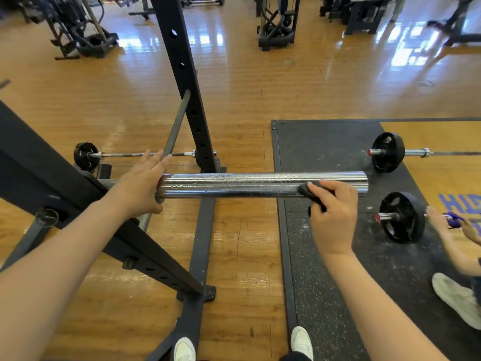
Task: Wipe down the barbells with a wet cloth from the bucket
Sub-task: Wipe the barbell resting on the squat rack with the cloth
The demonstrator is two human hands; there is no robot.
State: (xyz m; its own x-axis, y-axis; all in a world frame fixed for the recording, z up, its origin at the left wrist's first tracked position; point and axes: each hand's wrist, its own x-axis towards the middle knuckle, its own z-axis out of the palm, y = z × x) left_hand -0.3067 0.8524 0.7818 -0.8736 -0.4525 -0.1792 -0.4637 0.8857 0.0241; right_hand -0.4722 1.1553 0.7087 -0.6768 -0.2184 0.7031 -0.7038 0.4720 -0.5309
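A barbell rests on the rack, its thick chrome sleeve (247, 185) running across the middle of the view, wet and streaked. My right hand (334, 212) grips a dark cloth (311, 192) and presses it on the sleeve near its right end. My left hand (141, 182) rests with straight fingers against the sleeve's inner collar at the left. The thin shaft (177, 126) runs away from me to the black upright. No bucket is in view.
Black rack upright (187, 95) and its base frame (205, 230) stand in front of me. Two loaded barbells (387, 152) (402, 217) lie on the rubber platform at right, another (86, 156) lies at left. Another person's hands (442, 222) and shoe (458, 298) are at right.
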